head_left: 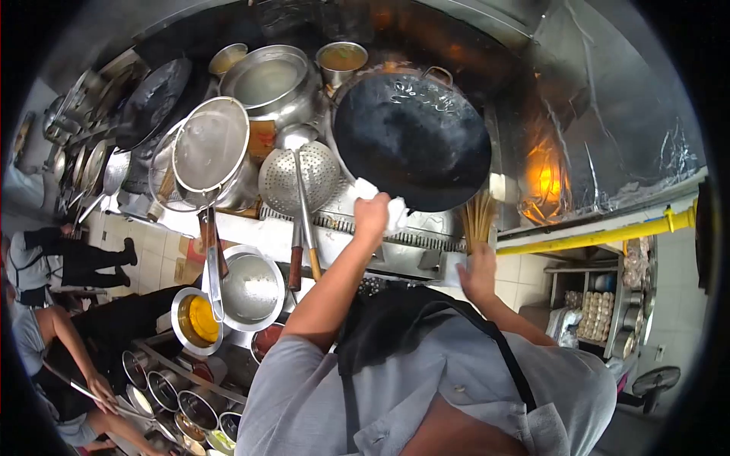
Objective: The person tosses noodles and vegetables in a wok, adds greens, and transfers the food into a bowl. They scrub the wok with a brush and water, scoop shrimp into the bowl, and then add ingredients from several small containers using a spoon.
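Observation:
A large black wok (pixel 411 144) sits on the stove, with a little water or shine near its far side and a loop handle at the back. My left hand (pixel 372 216) is closed on a folded white cloth (pixel 395 216) at the wok's near left rim. Lower right of the wok, my right hand (pixel 477 272) is wrapped round a bamboo wok brush (pixel 477 219), its bristles pointing up beside the wok's edge. Left of the wok lie a perforated skimmer (pixel 277 182) and a ladle (pixel 296 137) across it.
Behind the skimmer stand a big metal pot (pixel 304 95) and a bowl of broth (pixel 342 58). A mesh strainer (pixel 211 144) rests at left. Nearer are a metal basin (pixel 251 285) and a bowl of yellow liquid (pixel 201 319). A yellow pipe (pixel 601 237) runs right. Other people work at left.

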A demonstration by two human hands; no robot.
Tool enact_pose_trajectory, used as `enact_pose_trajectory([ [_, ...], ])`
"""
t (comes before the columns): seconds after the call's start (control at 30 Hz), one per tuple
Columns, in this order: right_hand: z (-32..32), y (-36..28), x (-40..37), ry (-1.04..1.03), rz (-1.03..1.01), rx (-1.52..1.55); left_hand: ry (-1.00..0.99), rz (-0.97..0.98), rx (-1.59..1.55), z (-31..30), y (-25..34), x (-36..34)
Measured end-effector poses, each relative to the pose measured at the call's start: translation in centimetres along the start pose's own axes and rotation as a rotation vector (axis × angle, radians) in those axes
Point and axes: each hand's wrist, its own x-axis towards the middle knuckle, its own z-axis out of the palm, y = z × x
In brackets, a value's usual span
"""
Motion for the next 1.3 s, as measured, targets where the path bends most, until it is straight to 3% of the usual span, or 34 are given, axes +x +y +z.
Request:
enact_pose_trajectory([
  [0.03,0.4,-1.3,1.0,-0.039,-0.169,0.092,0.017,-0.019,0.025,0.8,-0.1,0.2],
  [0.13,6.2,-8.2,3.3,-0.841,0.091,1.062,0.045,-0.042,0.014,2.4,-1.3,1.3],
  [0.17,5.7,-12.6,5.3,-0.927,-0.039,0.953,0.059,-0.042,-0.035,2.7,-1.9,1.7],
  [0.2,8.4,-15.4,5.8,-0.712,-0.278,0.983,0.065,-0.034,-0.036,2.9,-2.3,1.9],
  [0.23,21.2,-15.9,3.6,-0.810,-0.464,0.713,0.082,-0.013,-0.052,3.0,-2.7,2.0],
  [0.27,20.9,-17.3,5.4,-0.602,-0.792,0.871,0.094,0.009,-0.070,3.2,-2.7,2.0],
  [0.3,19.7,-18.7,7.5,-0.369,-1.112,1.009,0.050,-0.079,0.129,2.7,-2.0,1.9],
  [0.33,19.6,-21.0,8.5,-0.362,-1.116,0.996,0.041,-0.069,0.125,2.1,-0.6,1.4],
  [0.4,20.7,-24.6,9.8,-1.508,0.033,1.436,-0.329,-0.392,0.147,0.3,3.5,-0.3],
  [0.43,21.0,-24.9,9.1,-1.492,0.030,1.428,-0.415,-0.252,0.420,-1.0,5.1,-1.1],
  [0.47,22.5,-24.8,7.3,-1.225,0.518,1.854,-0.490,-0.098,0.686,-2.2,6.7,-2.0],
  [0.5,23.5,-24.8,6.8,-0.839,1.017,2.204,-0.477,-0.003,0.683,-3.1,9.0,-3.9],
  [0.63,6.7,-22.6,12.6,-0.697,0.624,1.773,-0.571,0.129,0.310,-9.3,13.7,-9.6],
  [0.7,2.5,-20.4,16.9,-0.680,0.621,1.438,-0.618,0.114,0.099,-11.5,13.8,-10.5],
  [0.73,1.3,-19.2,19.7,-0.680,0.644,1.257,-0.616,0.107,0.057,-12.3,14.0,-10.8],
  [0.8,1.1,-15.7,25.7,-0.537,0.457,0.992,-0.562,0.093,0.115,-13.7,12.3,-10.5],
  [0.87,0.8,-13.3,31.5,-0.077,0.037,0.358,-0.549,0.043,0.151,-14.5,10.6,-9.9],
  [1.03,3.8,-12.6,39.5,0.019,0.092,-0.040,-0.486,-0.019,0.106,-15.8,9.1,-10.5],
  [1.07,3.8,-13.3,40.5,0.022,0.089,-0.038,-0.484,-0.014,0.107,-16.2,9.2,-10.6],
  [1.13,3.4,-15.3,42.2,-0.383,0.383,0.283,-0.446,-0.056,0.090,-16.8,9.8,-11.2],
  [1.17,3.5,-15.9,43.4,-0.379,0.379,0.285,-0.406,-0.018,0.059,-16.8,10.0,-11.5],
  [1.27,5.1,-16.7,46.7,-0.657,1.074,1.592,-0.366,-0.027,0.107,-17.8,10.1,-11.9],
  [1.3,5.4,-16.2,46.6,-0.711,0.970,1.778,-0.374,-0.014,0.106,-18.2,9.7,-11.7],
])
